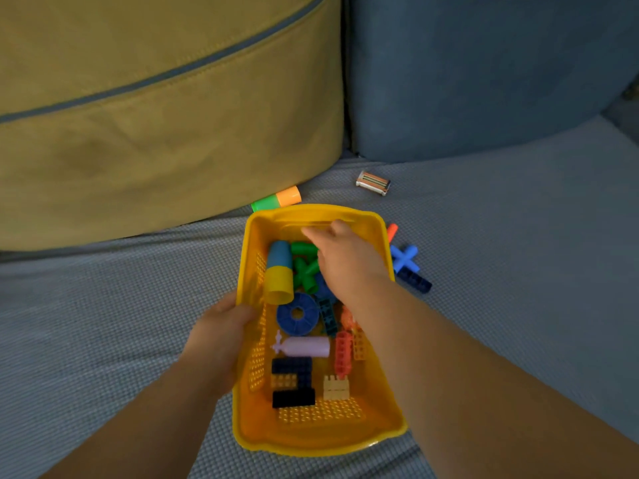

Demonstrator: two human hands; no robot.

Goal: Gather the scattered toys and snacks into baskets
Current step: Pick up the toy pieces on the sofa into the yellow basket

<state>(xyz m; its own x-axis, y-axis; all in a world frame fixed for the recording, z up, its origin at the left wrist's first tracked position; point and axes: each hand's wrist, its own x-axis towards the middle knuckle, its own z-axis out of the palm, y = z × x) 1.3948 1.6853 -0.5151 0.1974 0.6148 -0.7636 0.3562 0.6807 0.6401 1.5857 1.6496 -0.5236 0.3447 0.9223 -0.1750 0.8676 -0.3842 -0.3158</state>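
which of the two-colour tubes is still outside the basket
The green and orange tube, lying against the yellow cushion; the blue and yellow tube is inside the basket.

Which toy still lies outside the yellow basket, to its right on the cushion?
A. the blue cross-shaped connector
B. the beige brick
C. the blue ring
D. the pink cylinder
A: the blue cross-shaped connector rests on the grey cushion just right of the yellow basket, while the pink cylinder, blue ring and beige brick all lie inside it.
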